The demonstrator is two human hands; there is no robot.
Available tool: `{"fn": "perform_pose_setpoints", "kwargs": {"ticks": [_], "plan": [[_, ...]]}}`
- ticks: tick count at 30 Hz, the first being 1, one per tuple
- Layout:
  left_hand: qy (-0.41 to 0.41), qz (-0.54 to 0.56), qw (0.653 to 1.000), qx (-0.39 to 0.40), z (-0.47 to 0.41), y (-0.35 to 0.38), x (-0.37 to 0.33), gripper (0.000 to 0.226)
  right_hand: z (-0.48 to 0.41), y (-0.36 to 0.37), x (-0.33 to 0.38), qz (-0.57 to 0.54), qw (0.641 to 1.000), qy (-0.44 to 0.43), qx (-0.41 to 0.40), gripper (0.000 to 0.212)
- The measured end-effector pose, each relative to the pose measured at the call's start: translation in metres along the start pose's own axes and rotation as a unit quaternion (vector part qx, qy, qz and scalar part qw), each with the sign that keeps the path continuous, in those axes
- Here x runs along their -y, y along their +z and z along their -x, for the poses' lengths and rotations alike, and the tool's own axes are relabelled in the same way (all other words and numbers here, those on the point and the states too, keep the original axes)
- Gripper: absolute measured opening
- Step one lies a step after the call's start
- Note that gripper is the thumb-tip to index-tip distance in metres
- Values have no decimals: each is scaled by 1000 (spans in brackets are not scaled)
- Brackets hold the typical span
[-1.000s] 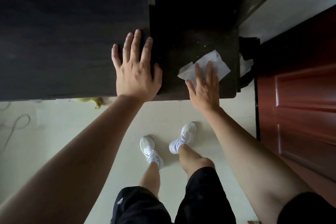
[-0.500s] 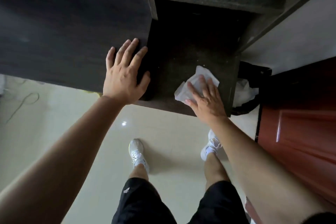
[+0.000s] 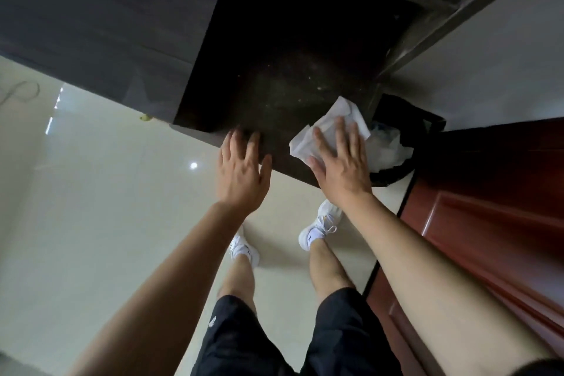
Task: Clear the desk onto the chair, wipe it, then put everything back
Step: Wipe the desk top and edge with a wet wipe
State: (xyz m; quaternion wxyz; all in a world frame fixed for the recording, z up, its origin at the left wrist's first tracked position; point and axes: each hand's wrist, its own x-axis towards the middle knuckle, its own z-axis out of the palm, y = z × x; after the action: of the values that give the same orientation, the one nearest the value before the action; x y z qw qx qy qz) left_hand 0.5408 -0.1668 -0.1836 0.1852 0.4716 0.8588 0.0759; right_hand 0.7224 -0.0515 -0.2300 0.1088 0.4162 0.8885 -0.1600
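Right grip (image 3: 338, 162): released, fingers straight and spread. The palm presses a white wipe (image 3: 343, 111) flat on the dark bench (image 3: 290, 70) at its near right corner.

Wipe: crumpled paper sheet, partly under the fingers, with its far edge showing beyond them. It lies at the bench's right end, just beside a black bin (image 3: 424, 119) with a white liner.

Left grip (image 3: 242, 168): released, holding nothing. Straight fingertips touch the bench's near edge. Motion-blurred.

Change against a second ago:
- The left grip lay flat further in, across the seam between the raised slab (image 3: 106, 24) on the left and the lower section. It has now drawn back to the front edge.
- The wipe sits nearer the right corner and the bin than it did.

Surface: pale specks and dust show across the middle and far part of the lower section.

Reading:
- The wiping step is in hand.
- The stroke appears to carry debris toward the corner beside the bin, perhaps to tip it in.
- The left grip's retreat suggests it no longer braces the body.
- The lower section looks only partly done.
- The chair and the things taken off the bench are out of view, and the return step looks not yet begun.

Also present: red-brown door (image 3: 494, 207), pale floor (image 3: 106, 207), cable loop (image 3: 21, 91) at far left.
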Motion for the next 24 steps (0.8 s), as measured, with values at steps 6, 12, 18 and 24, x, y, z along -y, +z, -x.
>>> {"fn": "perform_pose_setpoints", "kwargs": {"ticks": [6,12,18,24], "plan": [[-4,-75,994,82,2,12,24,53,-24,-16,7,16,998,-20,56,68],[32,-86,995,49,-4,12,34,49,-92,-30,31,31,998,-17,58,70],[44,-121,990,64,-8,15,37,53,-168,-39,70,28,999,-9,33,71],[28,-105,993,51,-17,23,29,56,-95,-20,43,42,995,-83,23,65]]}}
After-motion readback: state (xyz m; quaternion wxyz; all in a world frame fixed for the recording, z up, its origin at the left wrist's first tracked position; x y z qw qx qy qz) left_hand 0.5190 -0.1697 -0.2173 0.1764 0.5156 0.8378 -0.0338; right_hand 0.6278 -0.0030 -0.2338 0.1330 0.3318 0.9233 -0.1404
